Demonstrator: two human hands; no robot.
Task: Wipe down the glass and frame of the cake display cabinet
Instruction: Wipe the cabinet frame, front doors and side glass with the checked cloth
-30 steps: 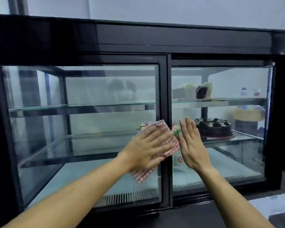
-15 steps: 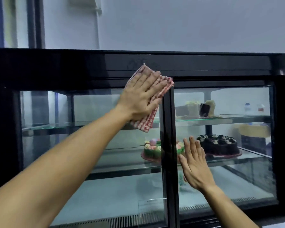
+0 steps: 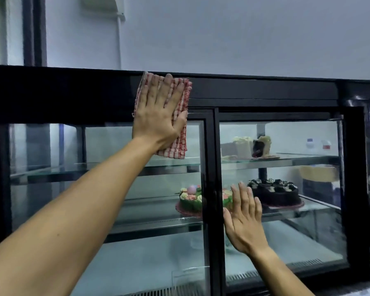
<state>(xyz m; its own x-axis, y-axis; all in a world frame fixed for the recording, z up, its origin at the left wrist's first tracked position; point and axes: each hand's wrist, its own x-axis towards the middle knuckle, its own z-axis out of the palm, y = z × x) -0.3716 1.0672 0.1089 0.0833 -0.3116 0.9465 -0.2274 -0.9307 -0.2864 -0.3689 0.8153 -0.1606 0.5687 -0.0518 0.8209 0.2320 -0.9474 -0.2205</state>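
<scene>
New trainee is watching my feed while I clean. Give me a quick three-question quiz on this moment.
1. True or false: the left hand presses the checked cloth flat against the cabinet's top frame.
2. Which does the right hand touch? A) the cloth B) the right glass door C) the chocolate cake
3. Fill in: the green decorated cake sits on the ___ shelf.

Key: 1 true; 2 B; 3 middle
</scene>
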